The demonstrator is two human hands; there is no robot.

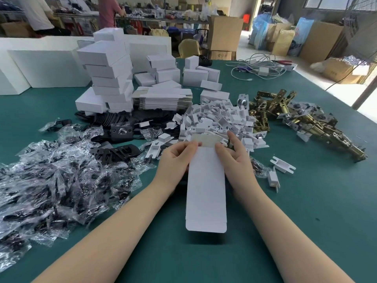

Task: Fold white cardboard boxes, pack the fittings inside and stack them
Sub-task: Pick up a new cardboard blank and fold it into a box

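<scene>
Nearest the person, over the near middle of the green felt-covered desk (306, 201), a long, flat white cardboard box blank (206, 188) is held above the surface, its rounded tuck flap pointing toward the near edge and its greyish far flap tilted up. The left hand (175, 158) grips the blank's far left edge, fingers curled under and thumb lying across the top by the fold. The right hand (234, 154) pinches the far right edge, thumb on the white face and forefinger stretched up past the flap. Left of the arms, toward the desk's left edge, lies a heap of crinkled clear plastic bags holding black fittings (53, 184). Just right of the right wrist rest two small white card inserts (279, 170). Beyond the hands spreads a mound of small white folded card pieces (216, 121), with brass-coloured metal latch bodies (302, 117) toward the right edge. Farther back stand a pile of flat white blanks (163, 99) and a leaning stack of closed white boxes (108, 76).
</scene>
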